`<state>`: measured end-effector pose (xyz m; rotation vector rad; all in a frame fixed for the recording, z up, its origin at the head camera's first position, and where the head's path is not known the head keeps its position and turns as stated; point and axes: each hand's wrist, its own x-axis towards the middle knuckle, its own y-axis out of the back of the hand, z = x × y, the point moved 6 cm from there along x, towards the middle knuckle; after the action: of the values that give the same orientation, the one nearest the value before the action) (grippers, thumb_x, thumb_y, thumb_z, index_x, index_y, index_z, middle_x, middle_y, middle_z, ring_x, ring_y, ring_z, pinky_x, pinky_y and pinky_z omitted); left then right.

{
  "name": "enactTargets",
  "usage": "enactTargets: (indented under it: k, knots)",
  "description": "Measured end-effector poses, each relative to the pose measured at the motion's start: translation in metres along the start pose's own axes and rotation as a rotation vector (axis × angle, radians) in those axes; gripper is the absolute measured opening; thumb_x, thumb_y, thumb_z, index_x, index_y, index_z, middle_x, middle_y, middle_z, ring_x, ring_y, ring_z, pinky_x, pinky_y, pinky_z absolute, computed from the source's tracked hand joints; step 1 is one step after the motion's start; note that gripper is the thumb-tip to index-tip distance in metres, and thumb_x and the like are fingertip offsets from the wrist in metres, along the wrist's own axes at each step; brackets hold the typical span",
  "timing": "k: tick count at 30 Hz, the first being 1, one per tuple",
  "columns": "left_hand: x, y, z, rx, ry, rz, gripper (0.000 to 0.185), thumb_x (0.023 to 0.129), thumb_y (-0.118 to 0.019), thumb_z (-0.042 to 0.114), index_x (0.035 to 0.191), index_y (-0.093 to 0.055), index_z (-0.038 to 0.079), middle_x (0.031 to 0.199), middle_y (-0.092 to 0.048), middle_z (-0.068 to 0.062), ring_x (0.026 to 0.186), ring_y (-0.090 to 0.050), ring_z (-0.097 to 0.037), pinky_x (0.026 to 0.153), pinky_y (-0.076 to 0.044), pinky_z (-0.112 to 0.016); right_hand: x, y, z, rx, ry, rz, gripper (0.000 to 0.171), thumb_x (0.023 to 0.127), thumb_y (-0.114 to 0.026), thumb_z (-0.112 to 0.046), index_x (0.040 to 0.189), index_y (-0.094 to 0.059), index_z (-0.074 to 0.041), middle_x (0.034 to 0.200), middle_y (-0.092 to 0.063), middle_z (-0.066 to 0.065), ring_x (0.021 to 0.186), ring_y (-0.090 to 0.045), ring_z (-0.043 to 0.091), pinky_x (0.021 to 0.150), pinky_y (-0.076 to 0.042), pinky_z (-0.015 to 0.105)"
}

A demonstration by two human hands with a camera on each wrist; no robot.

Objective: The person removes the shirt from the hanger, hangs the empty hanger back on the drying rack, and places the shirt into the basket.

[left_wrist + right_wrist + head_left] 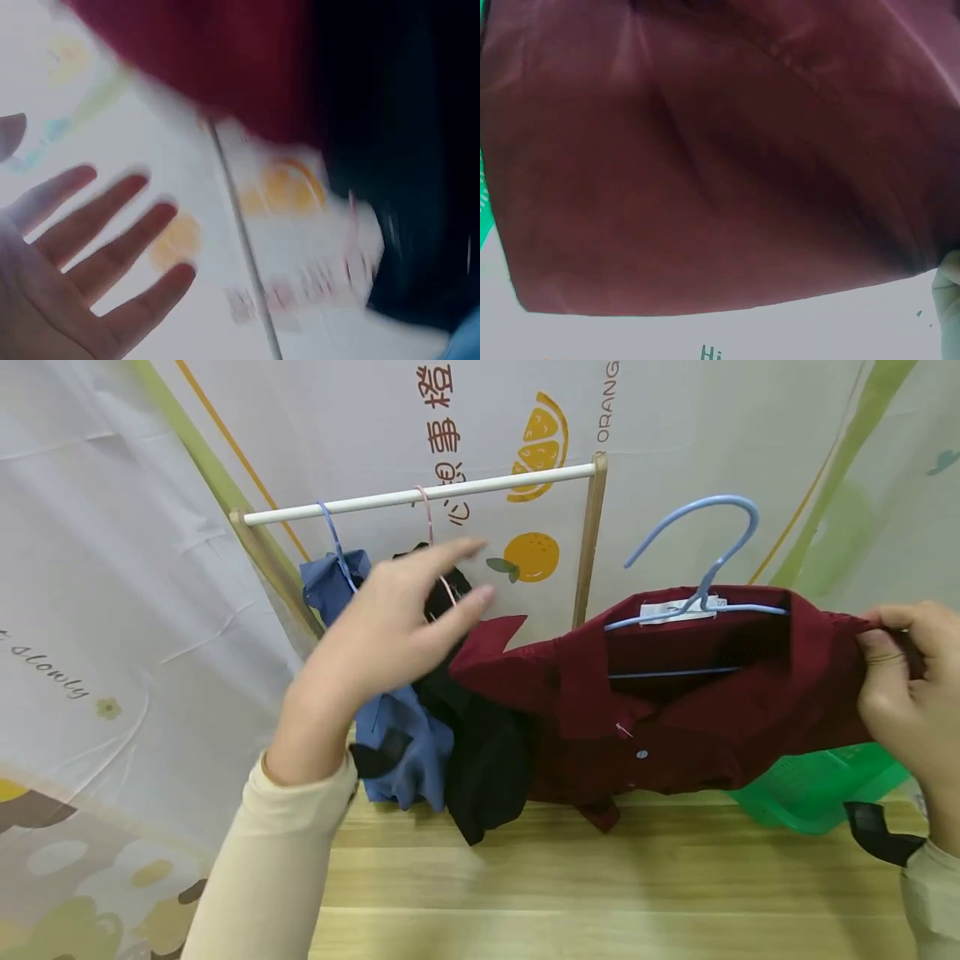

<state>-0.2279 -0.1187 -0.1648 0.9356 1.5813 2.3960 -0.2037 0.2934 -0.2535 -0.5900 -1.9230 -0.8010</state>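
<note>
A dark red shirt hangs spread on a light blue hanger, its collar facing up. My right hand pinches the shirt's shoulder at the right; in the right wrist view the red cloth fills most of the picture. My left hand is raised in front of the rack, blurred, fingers extended, holding nothing. The left wrist view shows that hand with its fingers spread, apart from the shirt. Behind it, a black garment and a blue garment hang on the rack.
The small rack has a white rod and wooden posts. A green basket stands on the wooden surface at the right, partly behind the shirt. Printed white cloth encloses the back and left.
</note>
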Motion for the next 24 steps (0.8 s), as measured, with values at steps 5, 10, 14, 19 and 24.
enactTargets:
  k: [5,10,14,19,24]
  knots:
    - [-0.058,-0.038,0.045,0.009,-0.153,0.206,0.041,0.103,-0.07,0.037,0.14,-0.071,0.017,0.13,-0.077,0.001,0.117,-0.071,-0.017,0.098,-0.06,-0.037,-0.011,-0.005,-0.003,0.002,0.007,-0.034,0.027,0.102,-0.056,-0.002,0.098,-0.066,0.023,0.107,-0.047,-0.046,0.089,-0.041,-0.028,0.08,-0.029,0.0]
    - [-0.083,-0.073,0.032,0.013,-0.017,0.353,0.032,0.101,-0.074,0.027,0.131,-0.076,0.016,0.116,-0.078,-0.001,0.106,-0.065,-0.02,0.089,-0.059,-0.038,-0.034,-0.01,-0.01,-0.04,-0.018,-0.074,0.033,0.104,-0.059,-0.014,0.104,-0.072,0.016,0.105,-0.058,-0.039,0.092,-0.041,-0.034,0.083,-0.03,-0.002]
    - [-0.1,-0.095,0.016,-0.094,0.052,0.458,0.02,0.1,-0.075,0.015,0.119,-0.08,0.014,0.097,-0.076,-0.003,0.088,-0.065,-0.017,0.077,-0.055,-0.034,-0.051,-0.016,-0.013,-0.052,-0.009,-0.107,0.033,0.105,-0.059,-0.018,0.104,-0.074,0.012,0.094,-0.074,-0.005,0.094,-0.04,-0.034,0.085,-0.031,-0.002]
    - [-0.122,-0.118,0.005,-0.219,0.075,0.503,0.016,0.098,-0.075,0.009,0.112,-0.083,0.015,0.082,-0.069,0.002,0.064,-0.049,-0.005,0.056,-0.038,-0.017,-0.067,-0.022,-0.022,-0.046,0.031,-0.135,0.045,0.11,-0.057,-0.031,0.102,-0.078,0.008,0.09,-0.075,0.023,0.096,-0.041,-0.032,0.081,-0.035,0.0]
    - [-0.13,-0.139,0.0,-0.366,0.124,0.518,0.013,0.098,-0.075,0.007,0.106,-0.083,0.013,0.079,-0.068,0.001,0.064,-0.051,-0.006,0.058,-0.04,-0.016,-0.084,-0.021,-0.031,-0.018,-0.025,-0.066,0.039,0.108,-0.061,-0.026,0.104,-0.079,0.009,0.094,-0.075,0.03,0.108,-0.05,-0.021,0.099,-0.03,0.002]
